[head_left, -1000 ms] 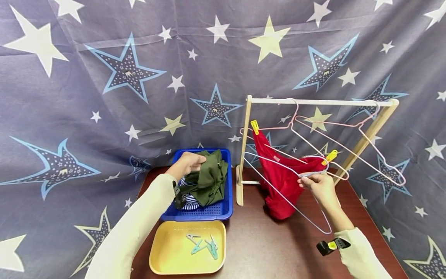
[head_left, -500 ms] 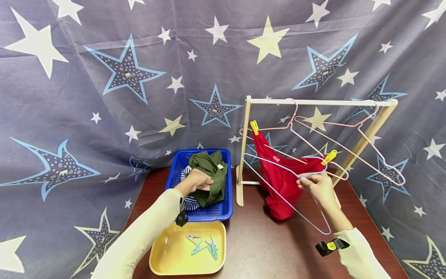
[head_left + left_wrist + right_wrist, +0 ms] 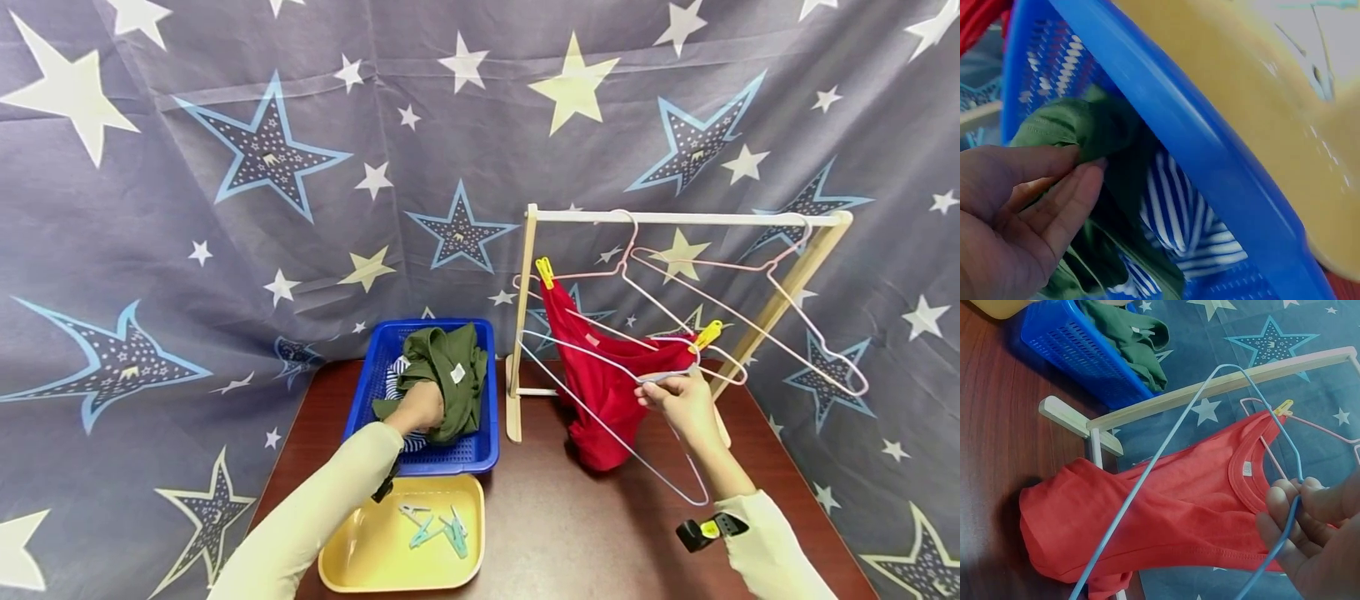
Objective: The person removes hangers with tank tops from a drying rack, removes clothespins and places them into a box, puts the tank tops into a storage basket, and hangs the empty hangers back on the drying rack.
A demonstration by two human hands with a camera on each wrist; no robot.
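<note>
My left hand reaches into the blue basket and, as the left wrist view shows, pinches a fold of a dark green garment between thumb and fingers. A white label shows on this garment in the head view. Beneath it lies blue-and-white striped cloth. My right hand grips a pale blue hanger near its hook end, holding it in front of a red shirt. Yellow clothespins fasten the red shirt to a pink hanger on the rack.
The wooden rack stands at the right on the brown table, with a second pink hanger on its bar. In front of the basket sits a yellow tray with several clothespins. A star-patterned curtain surrounds the table.
My left hand has come down and nearer over the basket, and the green garment is turned so its collar and label show. My right hand keeps the hanger in nearly the same place.
</note>
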